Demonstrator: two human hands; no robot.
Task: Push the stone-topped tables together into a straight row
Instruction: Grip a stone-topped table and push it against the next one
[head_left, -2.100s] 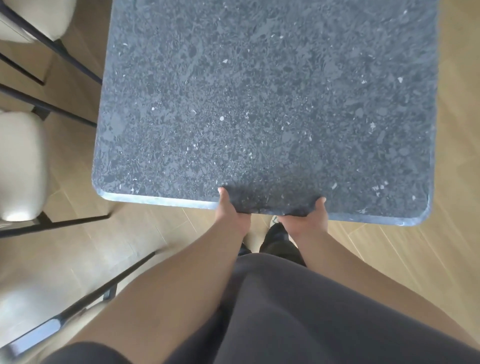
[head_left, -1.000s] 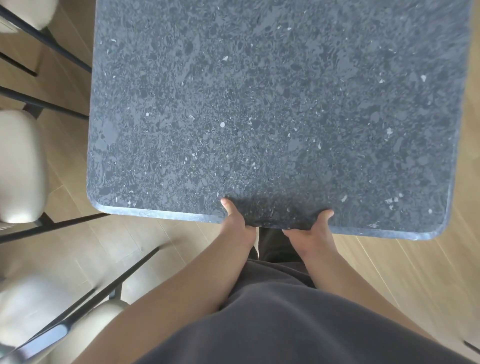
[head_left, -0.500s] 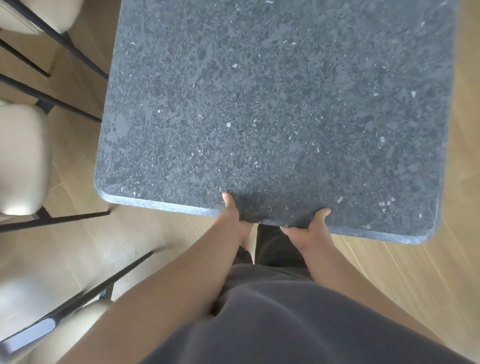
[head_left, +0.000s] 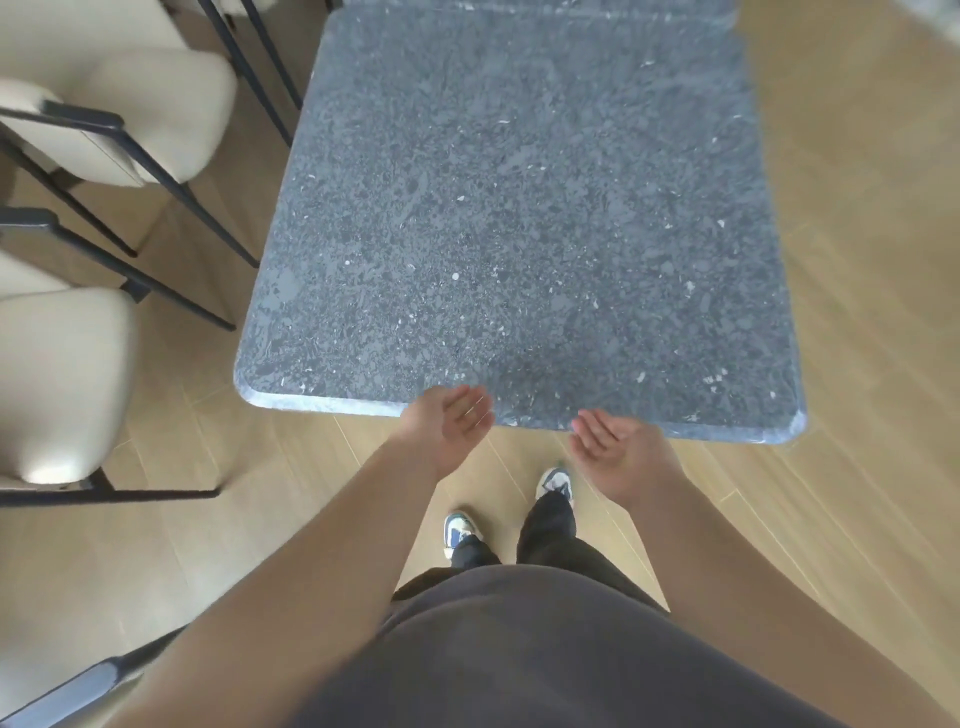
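Facing the near edge of the stone-topped table (head_left: 519, 223), the person is standing square to it, and the slab is lying straight ahead of both hands, running away from the body toward the top of the view. Both hands are hovering just at that near edge, palms turned up and fingers loosely spread, gripping nothing. The left hand (head_left: 449, 423) is sitting a little further forward, its fingertips overlapping the edge line, while the right hand (head_left: 621, 449) is hanging just short of it; neither one is plainly touching the stone. They are sitting near the middle of the edge, slightly left of centre, so a push from here would probably be travelling along the table's length.

At the far end a pale seam is crossing the top, and a strip of a second stone top (head_left: 535, 5) is showing beyond it. Whether the two are touching or flush is hard to judge, since the frame is cutting that strip off and blurring it. The table's legs are hidden under the slab. Cream chairs (head_left: 130, 114) with black frames are standing beside its left edge, near but apart.
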